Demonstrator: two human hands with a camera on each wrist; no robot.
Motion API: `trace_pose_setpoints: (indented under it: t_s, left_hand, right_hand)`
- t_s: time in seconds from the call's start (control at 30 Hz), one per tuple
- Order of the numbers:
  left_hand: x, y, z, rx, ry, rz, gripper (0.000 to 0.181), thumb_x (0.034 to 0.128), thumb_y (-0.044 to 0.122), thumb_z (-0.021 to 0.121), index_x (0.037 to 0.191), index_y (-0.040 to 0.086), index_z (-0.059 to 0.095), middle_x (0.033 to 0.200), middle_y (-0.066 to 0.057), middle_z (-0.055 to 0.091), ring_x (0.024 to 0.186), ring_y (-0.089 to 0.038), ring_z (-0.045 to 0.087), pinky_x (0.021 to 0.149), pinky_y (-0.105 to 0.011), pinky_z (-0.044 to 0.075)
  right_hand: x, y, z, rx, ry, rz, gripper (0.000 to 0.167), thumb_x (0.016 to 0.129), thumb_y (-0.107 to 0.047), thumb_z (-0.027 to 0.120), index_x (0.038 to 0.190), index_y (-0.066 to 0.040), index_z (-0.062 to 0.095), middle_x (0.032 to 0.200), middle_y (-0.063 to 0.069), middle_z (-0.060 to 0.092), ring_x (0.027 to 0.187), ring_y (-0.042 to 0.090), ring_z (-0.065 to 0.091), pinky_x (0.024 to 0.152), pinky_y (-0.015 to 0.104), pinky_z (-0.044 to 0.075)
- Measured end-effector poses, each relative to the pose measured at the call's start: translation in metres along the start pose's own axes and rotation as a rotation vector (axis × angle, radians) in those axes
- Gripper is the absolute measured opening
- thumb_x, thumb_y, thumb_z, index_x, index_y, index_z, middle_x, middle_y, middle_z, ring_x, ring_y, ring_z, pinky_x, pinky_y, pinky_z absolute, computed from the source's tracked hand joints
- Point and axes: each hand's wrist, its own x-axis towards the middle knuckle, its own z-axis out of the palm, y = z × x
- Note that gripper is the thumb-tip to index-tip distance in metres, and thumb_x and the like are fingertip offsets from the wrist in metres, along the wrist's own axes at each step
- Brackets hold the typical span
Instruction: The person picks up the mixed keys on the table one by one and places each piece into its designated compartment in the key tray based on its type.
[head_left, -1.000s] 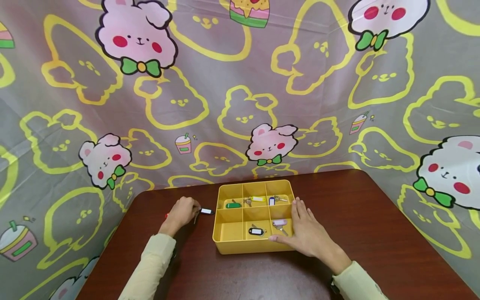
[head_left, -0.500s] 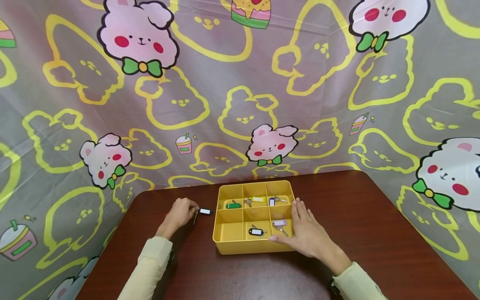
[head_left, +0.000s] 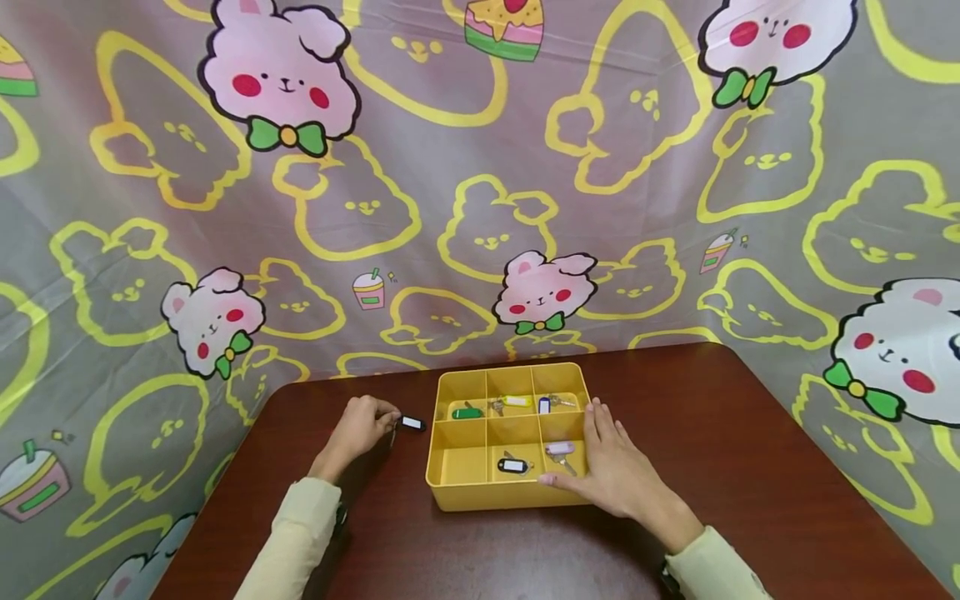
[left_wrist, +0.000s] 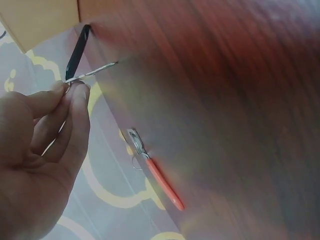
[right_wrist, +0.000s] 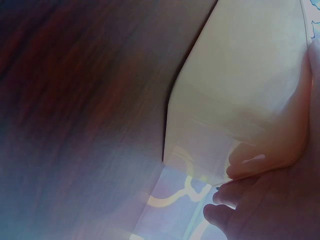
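My left hand (head_left: 360, 429) is left of the yellow divided box (head_left: 510, 498). Its thumb and fingertips pinch the ring of a key (left_wrist: 95, 72) with a black key tag (head_left: 412, 423). That tag has a white label and sticks out toward the box. In the left wrist view the key hangs just over the tabletop. My right hand (head_left: 622, 467) rests along the box's right side, fingers straight and thumb at the front corner. The right wrist view shows these fingers against the outer wall (right_wrist: 230, 75) of the box.
Inside the box lie keys with a green tag (head_left: 467, 412), yellow tag (head_left: 516, 401), blue tag (head_left: 544, 405), black tag (head_left: 512, 466) and lilac tag (head_left: 559, 448). A red-tagged key (left_wrist: 162, 182) lies on the brown table (head_left: 712, 433). Patterned cloth (head_left: 420, 208) hangs behind.
My left hand has shifted slightly, and the key with the black tag stays pinched in it. My right hand and the box have kept their places.
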Motion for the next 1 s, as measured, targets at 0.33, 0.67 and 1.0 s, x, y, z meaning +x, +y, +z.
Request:
trace_pose_setpoints:
  t_s: [0.33,0.67,1.0]
  left_hand:
    - [-0.004,0.009,0.001,-0.090,0.024,-0.060,0.014,0.0997,0.007,0.070,0.100,0.007,0.084,0.087,-0.005,0.082,0.075,-0.009,0.075,0.066,-0.026,0.060]
    - [-0.003,0.016,-0.004,-0.107,0.070,-0.039,0.016,0.1007,0.008,0.069,0.105,0.004,0.084,0.087,-0.007,0.082,0.074,-0.011,0.076,0.064,-0.024,0.058]
    - [-0.002,0.027,-0.007,-0.165,0.119,-0.040,0.016,0.1008,0.012,0.070,0.106,0.005,0.083,0.092,-0.010,0.083,0.078,-0.018,0.080,0.063,-0.025,0.059]
  right_hand:
    - [0.000,-0.001,-0.001,0.008,-0.014,0.008,0.134,0.082,-0.086,0.063,0.162,0.013,0.020,0.172,0.033,0.015,0.161,0.048,0.021,0.129,0.060,0.028]
    - [-0.001,-0.002,-0.002,0.017,-0.026,0.011,0.135,0.081,-0.088,0.060,0.162,0.013,0.019,0.172,0.033,0.015,0.161,0.048,0.020,0.130,0.060,0.027]
    - [0.000,-0.002,-0.003,0.023,-0.025,0.016,0.136,0.081,-0.088,0.060,0.162,0.013,0.019,0.172,0.033,0.015,0.161,0.048,0.020,0.130,0.060,0.027]
